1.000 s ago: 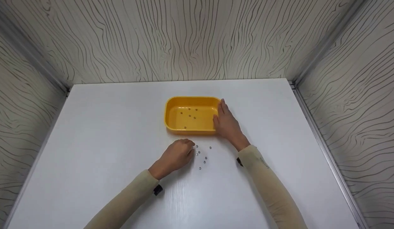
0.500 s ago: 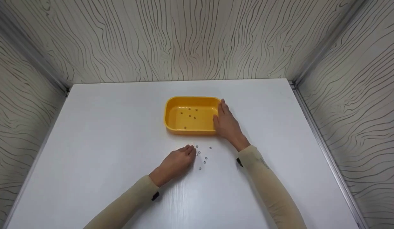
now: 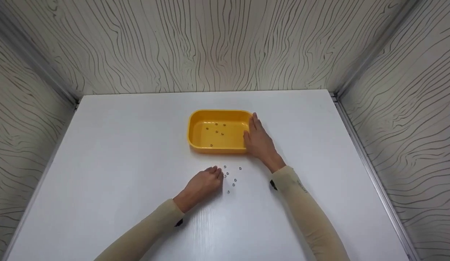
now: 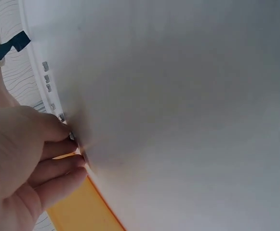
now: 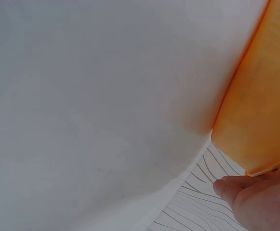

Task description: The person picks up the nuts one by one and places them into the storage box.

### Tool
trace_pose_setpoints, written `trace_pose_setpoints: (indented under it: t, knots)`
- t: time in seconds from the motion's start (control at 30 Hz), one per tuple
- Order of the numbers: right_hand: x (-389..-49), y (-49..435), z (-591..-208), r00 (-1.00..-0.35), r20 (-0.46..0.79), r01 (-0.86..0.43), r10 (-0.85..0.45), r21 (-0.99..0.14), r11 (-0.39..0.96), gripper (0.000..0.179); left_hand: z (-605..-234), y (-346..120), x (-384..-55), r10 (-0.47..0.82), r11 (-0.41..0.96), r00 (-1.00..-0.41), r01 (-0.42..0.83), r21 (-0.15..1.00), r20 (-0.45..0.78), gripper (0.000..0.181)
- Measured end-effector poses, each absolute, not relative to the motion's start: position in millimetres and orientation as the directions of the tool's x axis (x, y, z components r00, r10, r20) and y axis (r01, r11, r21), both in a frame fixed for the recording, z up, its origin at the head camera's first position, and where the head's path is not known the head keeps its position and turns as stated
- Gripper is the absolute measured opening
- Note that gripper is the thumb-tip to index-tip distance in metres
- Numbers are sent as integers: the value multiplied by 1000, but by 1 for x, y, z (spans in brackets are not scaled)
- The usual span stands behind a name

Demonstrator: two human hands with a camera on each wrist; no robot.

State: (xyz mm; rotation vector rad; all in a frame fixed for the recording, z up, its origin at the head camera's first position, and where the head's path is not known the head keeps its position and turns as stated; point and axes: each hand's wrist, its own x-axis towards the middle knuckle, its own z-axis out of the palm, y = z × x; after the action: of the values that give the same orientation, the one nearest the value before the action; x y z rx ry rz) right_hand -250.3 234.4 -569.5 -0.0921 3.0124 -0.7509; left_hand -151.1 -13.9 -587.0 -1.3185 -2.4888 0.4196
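Observation:
My left hand is low over the white table, fingers bent and tips down beside several small metal nuts. In the left wrist view a nut shows between the tips of the thumb and forefinger of the left hand. My right hand rests against the right end of a yellow plastic box, thumb over its rim and fingers straight along the outside. In the right wrist view the right hand touches the box at its end.
Several more nuts lie scattered on the floor of the box. Wood-grain panels stand behind the table and at both sides. A metal rail follows the right edge of the table.
The left hand has drawn slightly back towards the body and lower, its fingertips staying by the loose nuts. The right hand and the box have not moved.

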Motion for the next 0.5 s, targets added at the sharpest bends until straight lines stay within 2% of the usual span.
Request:
trace_pose_setpoints:
  t: [0.17, 0.5]
  knots:
    - [-250, 235, -570, -998, -4, -57, -67, -475, 878, 70, -583, -13, -153, 848, 509, -523, 757, -409, 88, 24]
    - [-251, 235, -570, -998, -25, -34, -51, -472, 881, 70, -583, -13, -161, 888, 448, -447, 780, -438, 113, 13]
